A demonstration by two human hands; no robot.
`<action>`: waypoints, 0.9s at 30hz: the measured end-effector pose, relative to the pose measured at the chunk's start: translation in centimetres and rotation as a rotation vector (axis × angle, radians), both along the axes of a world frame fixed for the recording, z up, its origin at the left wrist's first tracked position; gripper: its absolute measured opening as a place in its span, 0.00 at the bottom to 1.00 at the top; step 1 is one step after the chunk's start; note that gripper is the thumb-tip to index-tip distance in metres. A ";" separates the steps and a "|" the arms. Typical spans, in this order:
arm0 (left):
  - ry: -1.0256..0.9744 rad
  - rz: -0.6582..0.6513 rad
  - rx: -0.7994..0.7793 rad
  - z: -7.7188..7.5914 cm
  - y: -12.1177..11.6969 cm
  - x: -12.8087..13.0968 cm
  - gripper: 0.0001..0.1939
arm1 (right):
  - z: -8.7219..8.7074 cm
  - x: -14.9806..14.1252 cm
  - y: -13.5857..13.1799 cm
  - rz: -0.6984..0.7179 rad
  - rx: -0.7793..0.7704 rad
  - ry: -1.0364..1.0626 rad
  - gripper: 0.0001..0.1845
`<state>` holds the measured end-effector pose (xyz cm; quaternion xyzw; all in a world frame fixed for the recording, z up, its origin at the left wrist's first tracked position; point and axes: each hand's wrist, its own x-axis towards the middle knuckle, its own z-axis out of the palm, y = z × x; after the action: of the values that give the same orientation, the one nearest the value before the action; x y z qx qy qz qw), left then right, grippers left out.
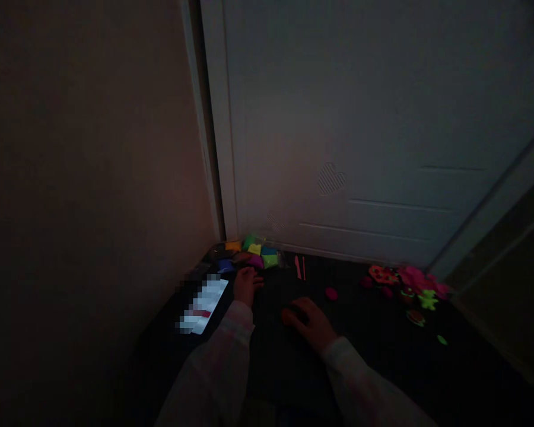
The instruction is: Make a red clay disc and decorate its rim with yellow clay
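Colourful packets (255, 260) suit a light pinch from the loosely spread left hand (246, 287); the right hand (312, 324) is too dim to tell.

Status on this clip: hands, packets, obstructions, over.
Left hand beside colored packets, contact unclear. Right hand over dark table, grip unclear. No obstruction seen between left hand and packets.

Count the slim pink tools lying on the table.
2: a knife to the right of the lime-green packet, and a thin stick just right of that knife. More may be hidden in the dark.
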<state>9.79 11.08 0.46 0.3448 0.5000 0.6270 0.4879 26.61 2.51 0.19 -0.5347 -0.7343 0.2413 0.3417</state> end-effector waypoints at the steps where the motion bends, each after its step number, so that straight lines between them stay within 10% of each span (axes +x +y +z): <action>1: 0.043 -0.005 -0.006 -0.2 -0.1 0.1 0.06 | 0.0 -0.1 -0.2 0.031 0.015 -0.064 0.19; 16: 0.114 -0.619 -0.064 -0.6 -4.9 3.3 0.16 | -0.6 0.4 0.1 -0.142 0.172 0.170 0.17; 27: -0.122 -0.680 -0.123 0.1 -5.3 3.9 0.14 | -0.3 0.4 0.4 -0.194 -0.052 0.463 0.15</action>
<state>13.67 5.81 0.51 0.4235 0.3634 0.4166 0.7176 26.96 2.95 -0.12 -0.5416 -0.5752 0.3421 0.5087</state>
